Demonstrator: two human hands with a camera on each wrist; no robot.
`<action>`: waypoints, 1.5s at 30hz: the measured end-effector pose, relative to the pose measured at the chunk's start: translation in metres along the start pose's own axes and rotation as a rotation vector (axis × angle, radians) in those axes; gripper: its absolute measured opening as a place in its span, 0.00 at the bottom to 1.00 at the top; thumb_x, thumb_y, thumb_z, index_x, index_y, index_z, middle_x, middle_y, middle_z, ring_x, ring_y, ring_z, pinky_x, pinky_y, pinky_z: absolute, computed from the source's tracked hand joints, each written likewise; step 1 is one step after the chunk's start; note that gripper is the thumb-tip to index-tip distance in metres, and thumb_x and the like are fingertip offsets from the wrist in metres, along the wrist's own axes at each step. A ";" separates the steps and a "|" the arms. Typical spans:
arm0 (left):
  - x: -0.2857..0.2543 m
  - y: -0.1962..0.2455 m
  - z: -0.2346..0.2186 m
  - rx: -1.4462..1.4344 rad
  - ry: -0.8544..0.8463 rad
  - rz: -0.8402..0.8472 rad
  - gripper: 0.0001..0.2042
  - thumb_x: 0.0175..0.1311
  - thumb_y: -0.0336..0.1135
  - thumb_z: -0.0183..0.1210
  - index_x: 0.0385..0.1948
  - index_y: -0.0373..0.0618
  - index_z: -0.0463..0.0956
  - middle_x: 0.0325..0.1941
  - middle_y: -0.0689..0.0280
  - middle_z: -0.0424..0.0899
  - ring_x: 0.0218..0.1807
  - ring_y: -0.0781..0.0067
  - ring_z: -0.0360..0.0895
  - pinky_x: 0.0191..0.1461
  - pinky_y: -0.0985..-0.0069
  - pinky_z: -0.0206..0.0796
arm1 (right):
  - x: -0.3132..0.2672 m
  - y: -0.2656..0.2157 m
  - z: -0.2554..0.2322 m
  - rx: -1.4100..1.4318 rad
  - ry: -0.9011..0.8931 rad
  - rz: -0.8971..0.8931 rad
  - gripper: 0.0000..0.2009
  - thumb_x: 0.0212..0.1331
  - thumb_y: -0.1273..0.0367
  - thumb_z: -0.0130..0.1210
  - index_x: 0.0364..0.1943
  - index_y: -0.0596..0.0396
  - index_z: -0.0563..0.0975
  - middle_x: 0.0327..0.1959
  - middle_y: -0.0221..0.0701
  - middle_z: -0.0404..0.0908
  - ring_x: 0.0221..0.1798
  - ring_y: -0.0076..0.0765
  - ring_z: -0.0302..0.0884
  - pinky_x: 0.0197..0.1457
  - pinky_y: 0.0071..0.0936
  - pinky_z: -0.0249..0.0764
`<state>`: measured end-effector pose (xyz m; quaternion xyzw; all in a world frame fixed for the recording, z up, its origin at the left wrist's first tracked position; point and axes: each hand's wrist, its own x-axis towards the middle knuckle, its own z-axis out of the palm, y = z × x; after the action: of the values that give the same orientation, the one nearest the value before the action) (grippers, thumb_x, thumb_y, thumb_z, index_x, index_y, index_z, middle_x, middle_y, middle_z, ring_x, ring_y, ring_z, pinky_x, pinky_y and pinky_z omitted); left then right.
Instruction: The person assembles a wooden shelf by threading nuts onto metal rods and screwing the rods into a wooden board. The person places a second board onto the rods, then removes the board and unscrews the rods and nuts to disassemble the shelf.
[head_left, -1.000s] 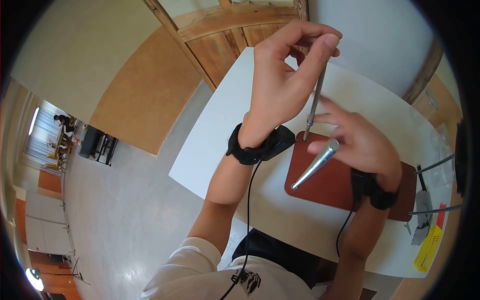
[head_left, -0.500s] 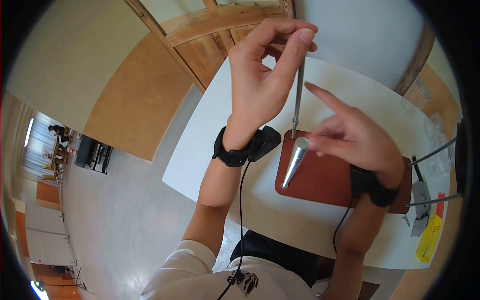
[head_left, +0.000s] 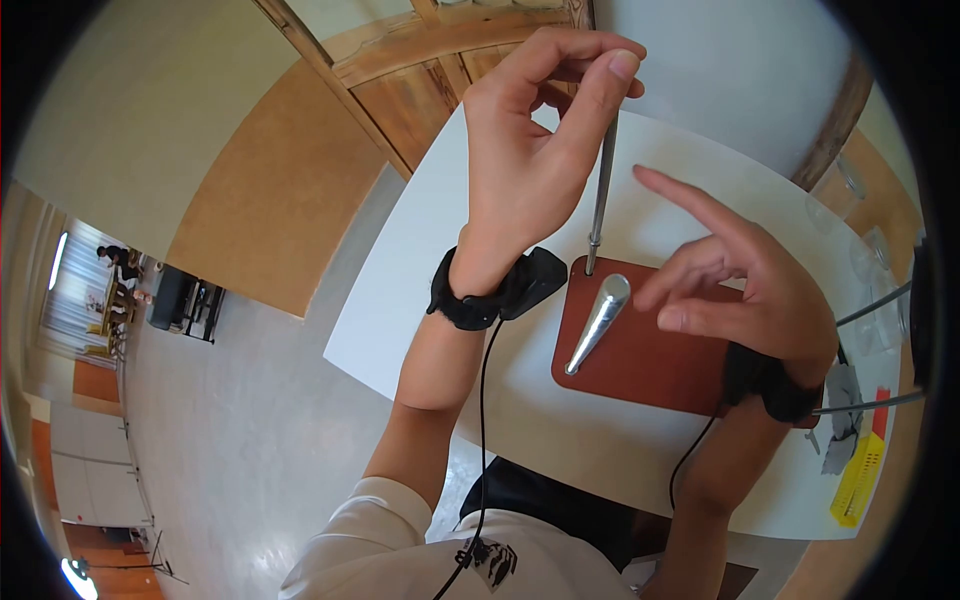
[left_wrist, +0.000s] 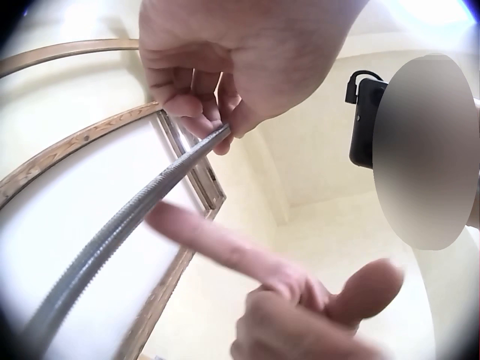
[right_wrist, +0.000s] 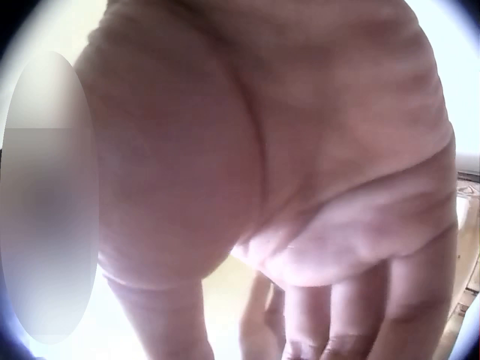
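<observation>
A thin threaded rod rises from a hole near the back left corner of a brown board. My left hand pinches its top between thumb and fingers; the left wrist view also shows the rod at the fingertips of that hand. To the right, my right hand holds nothing, index finger extended toward the rod and the others loosely bent. Whether that index finger touches the rod is unclear. A thick shiny metal tube stands at the board's front left corner. Mostly palm fills the right wrist view.
The board lies on a white table. At the right are clear containers, grey material, a yellow perforated piece and two metal rods reaching inward. A black cable hangs from my left wrist.
My right hand has shifted right, a little farther from the rod, and its blur is gone. My left hand keeps its pinch on the rod's top. The camera view has shifted slightly.
</observation>
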<state>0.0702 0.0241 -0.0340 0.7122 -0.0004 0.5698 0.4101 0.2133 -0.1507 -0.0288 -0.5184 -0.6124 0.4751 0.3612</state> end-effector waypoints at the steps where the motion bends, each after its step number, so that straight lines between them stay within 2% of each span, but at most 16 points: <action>1: 0.000 0.000 0.001 -0.006 -0.004 0.008 0.08 0.72 0.34 0.63 0.43 0.39 0.85 0.36 0.67 0.89 0.38 0.79 0.87 0.35 0.82 0.69 | 0.000 0.004 0.003 -0.061 0.113 -0.047 0.45 0.63 0.72 0.67 0.80 0.59 0.51 0.53 0.45 0.85 0.42 0.30 0.87 0.49 0.27 0.81; 6: -0.002 0.000 0.002 0.001 0.001 0.019 0.08 0.72 0.34 0.63 0.42 0.39 0.85 0.36 0.67 0.89 0.37 0.78 0.87 0.35 0.83 0.69 | 0.023 0.016 0.015 -0.251 0.324 -0.042 0.44 0.63 0.73 0.67 0.79 0.60 0.52 0.53 0.44 0.85 0.44 0.29 0.87 0.50 0.27 0.80; 8: -0.001 0.001 0.003 0.004 0.011 0.032 0.08 0.72 0.34 0.63 0.43 0.39 0.85 0.36 0.67 0.89 0.37 0.78 0.87 0.35 0.83 0.69 | 0.024 0.016 0.014 -0.192 0.155 0.056 0.46 0.62 0.69 0.69 0.79 0.60 0.51 0.57 0.48 0.83 0.47 0.32 0.87 0.50 0.27 0.80; 12: -0.001 0.003 0.000 0.013 -0.002 -0.013 0.09 0.72 0.35 0.63 0.43 0.39 0.85 0.37 0.67 0.89 0.38 0.78 0.87 0.35 0.83 0.69 | 0.005 0.012 0.000 0.019 0.001 0.028 0.46 0.63 0.71 0.67 0.81 0.52 0.50 0.61 0.44 0.81 0.46 0.29 0.86 0.53 0.26 0.79; 14: -0.001 0.002 0.001 0.006 -0.010 -0.003 0.09 0.72 0.35 0.63 0.43 0.39 0.85 0.37 0.67 0.89 0.38 0.78 0.87 0.36 0.82 0.69 | 0.006 0.017 0.004 -0.048 0.239 -0.075 0.46 0.63 0.64 0.69 0.79 0.61 0.51 0.55 0.50 0.84 0.45 0.36 0.88 0.51 0.28 0.80; 18: -0.001 0.002 0.002 0.014 -0.010 0.002 0.09 0.72 0.35 0.63 0.43 0.39 0.85 0.37 0.67 0.90 0.38 0.78 0.87 0.35 0.82 0.69 | 0.023 0.022 0.010 -0.189 0.279 -0.046 0.42 0.66 0.69 0.65 0.79 0.60 0.53 0.50 0.42 0.87 0.45 0.31 0.87 0.49 0.25 0.79; 20: -0.001 0.002 0.001 0.010 -0.008 -0.007 0.09 0.72 0.35 0.63 0.43 0.39 0.85 0.37 0.67 0.90 0.37 0.78 0.87 0.35 0.82 0.69 | 0.020 0.024 0.005 -0.135 0.080 0.056 0.41 0.66 0.69 0.65 0.79 0.60 0.54 0.54 0.43 0.85 0.47 0.30 0.87 0.48 0.26 0.80; 24: -0.002 0.002 0.000 0.008 0.000 -0.004 0.09 0.72 0.34 0.63 0.43 0.39 0.85 0.36 0.67 0.89 0.37 0.78 0.87 0.36 0.82 0.70 | 0.000 0.009 -0.005 -0.032 0.013 0.058 0.43 0.65 0.65 0.67 0.78 0.61 0.54 0.62 0.48 0.80 0.47 0.35 0.88 0.49 0.29 0.81; 26: -0.001 0.001 0.001 -0.007 -0.009 0.005 0.09 0.72 0.34 0.63 0.43 0.39 0.85 0.36 0.67 0.89 0.37 0.78 0.87 0.36 0.82 0.70 | 0.002 0.017 0.002 -0.097 0.306 -0.074 0.44 0.64 0.63 0.68 0.78 0.62 0.53 0.59 0.50 0.82 0.46 0.37 0.88 0.50 0.31 0.81; 30: -0.002 0.002 0.001 -0.025 -0.011 -0.011 0.09 0.73 0.33 0.62 0.45 0.36 0.84 0.36 0.65 0.88 0.39 0.78 0.85 0.41 0.81 0.72 | 0.025 0.029 0.010 -0.277 0.315 -0.058 0.43 0.66 0.64 0.66 0.78 0.62 0.53 0.55 0.49 0.84 0.45 0.37 0.88 0.50 0.31 0.81; 32: -0.002 0.004 0.003 -0.019 -0.030 -0.019 0.10 0.74 0.31 0.62 0.47 0.33 0.83 0.37 0.63 0.87 0.40 0.78 0.82 0.45 0.80 0.74 | 0.029 0.029 0.012 -0.185 0.088 -0.025 0.43 0.66 0.63 0.66 0.78 0.63 0.52 0.51 0.46 0.85 0.44 0.36 0.88 0.50 0.31 0.81; 34: -0.002 0.005 0.001 -0.013 -0.031 -0.039 0.10 0.74 0.31 0.62 0.47 0.33 0.83 0.37 0.63 0.87 0.40 0.78 0.82 0.45 0.80 0.73 | 0.017 0.021 0.001 -0.209 0.095 -0.001 0.44 0.66 0.63 0.66 0.78 0.64 0.52 0.47 0.43 0.87 0.42 0.36 0.87 0.50 0.30 0.80; 36: -0.002 0.000 0.001 -0.018 -0.006 -0.018 0.10 0.73 0.33 0.63 0.45 0.36 0.84 0.37 0.65 0.88 0.39 0.78 0.85 0.41 0.81 0.72 | 0.004 0.018 -0.003 0.016 0.113 -0.037 0.43 0.67 0.62 0.65 0.78 0.65 0.52 0.44 0.41 0.88 0.41 0.36 0.86 0.48 0.29 0.80; 41: -0.002 -0.002 0.002 -0.017 0.006 0.021 0.09 0.73 0.35 0.63 0.43 0.38 0.85 0.36 0.66 0.89 0.38 0.78 0.87 0.37 0.82 0.72 | 0.024 0.034 0.009 -0.264 0.375 -0.144 0.41 0.69 0.63 0.63 0.77 0.66 0.52 0.44 0.41 0.88 0.40 0.34 0.86 0.47 0.28 0.79; 43: -0.002 0.000 0.002 0.007 -0.005 -0.009 0.10 0.73 0.36 0.63 0.44 0.39 0.85 0.37 0.67 0.89 0.38 0.78 0.87 0.37 0.81 0.72 | 0.034 0.041 0.013 -0.244 0.137 -0.094 0.40 0.70 0.64 0.63 0.77 0.66 0.52 0.46 0.42 0.87 0.40 0.35 0.87 0.47 0.28 0.80; 45: -0.002 0.001 0.002 -0.003 -0.012 -0.011 0.10 0.73 0.36 0.63 0.44 0.39 0.85 0.37 0.67 0.89 0.38 0.78 0.87 0.38 0.82 0.72 | 0.025 0.028 0.007 -0.198 0.110 -0.018 0.40 0.70 0.63 0.62 0.77 0.67 0.52 0.47 0.43 0.87 0.40 0.35 0.87 0.48 0.28 0.80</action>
<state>0.0711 0.0217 -0.0349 0.7150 0.0005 0.5632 0.4142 0.2105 -0.1277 -0.0589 -0.5716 -0.6402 0.3796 0.3455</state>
